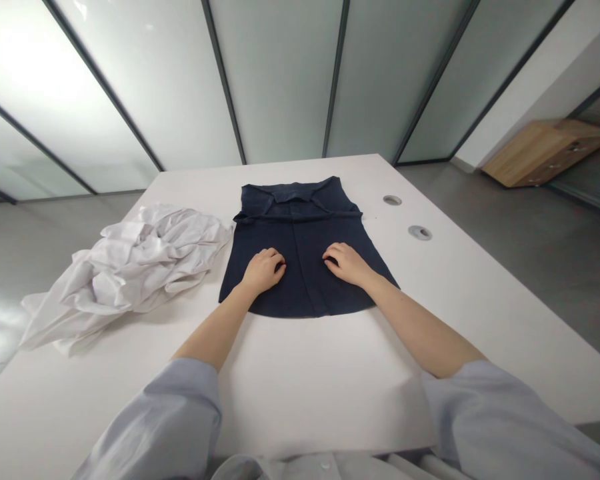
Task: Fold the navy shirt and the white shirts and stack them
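A dark navy garment lies spread on the white table in front of me. A seam runs down its middle, a band crosses its upper part, and its far end looks folded. Over its left half rests my left hand, fingers loosely curled and thumb apart from them. My right hand is over the right half, curled in the same loose way. A gap shows between thumb and fingers on each hand, with no cloth visibly gripped. Whether the fingertips press on the fabric is hard to make out.
Left of the garment, a crumpled white cloth reaches the white table's left edge. Two round cable holes, a far one and a near one, sit at right. Frosted glass panels stand behind; a wooden cabinet is on the floor.
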Available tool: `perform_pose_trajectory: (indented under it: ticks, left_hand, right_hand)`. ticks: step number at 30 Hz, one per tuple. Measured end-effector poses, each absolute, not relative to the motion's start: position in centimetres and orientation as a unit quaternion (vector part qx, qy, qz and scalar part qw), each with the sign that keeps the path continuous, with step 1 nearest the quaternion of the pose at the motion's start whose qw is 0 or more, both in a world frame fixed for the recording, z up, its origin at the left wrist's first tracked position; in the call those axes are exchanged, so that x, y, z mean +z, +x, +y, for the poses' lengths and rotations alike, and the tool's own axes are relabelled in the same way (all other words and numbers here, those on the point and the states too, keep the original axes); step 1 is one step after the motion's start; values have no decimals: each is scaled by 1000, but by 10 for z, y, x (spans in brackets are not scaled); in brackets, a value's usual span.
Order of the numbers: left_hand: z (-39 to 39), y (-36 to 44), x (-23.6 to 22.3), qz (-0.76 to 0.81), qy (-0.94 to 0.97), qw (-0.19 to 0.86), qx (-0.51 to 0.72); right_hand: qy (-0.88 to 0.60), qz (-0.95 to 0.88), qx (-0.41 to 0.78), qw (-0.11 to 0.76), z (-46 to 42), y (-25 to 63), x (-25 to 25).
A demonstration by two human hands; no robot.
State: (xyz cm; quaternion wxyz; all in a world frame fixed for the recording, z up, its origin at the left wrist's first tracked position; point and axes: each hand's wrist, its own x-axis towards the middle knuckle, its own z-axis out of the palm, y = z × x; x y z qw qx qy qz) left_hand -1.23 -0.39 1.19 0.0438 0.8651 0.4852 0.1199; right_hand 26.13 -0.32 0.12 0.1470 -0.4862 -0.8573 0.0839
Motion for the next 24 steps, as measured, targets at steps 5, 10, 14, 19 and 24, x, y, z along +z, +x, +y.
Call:
perform_pose_trajectory:
  ticks: [5,10,14,19,24]
  left_hand:
    - [-8,-13,14,499,857,49,117]
    - [-16,-10,17,413,897,82,138]
    - [-27,0,20,335,927,114,123]
    - [-31,11,16,319,935,121,103]
    - [-22,11,12,364,906,147,158]
  right_hand:
    - [-493,-858,77,119,-12,257,6]
    - [-458,-876,89,124,-16,251,7]
    - [-443,-882,90,131,-16,247,7]
    - [-440,-882,84,147,-15,246,7]
    - [-406,-891,118,169,-19,244,14]
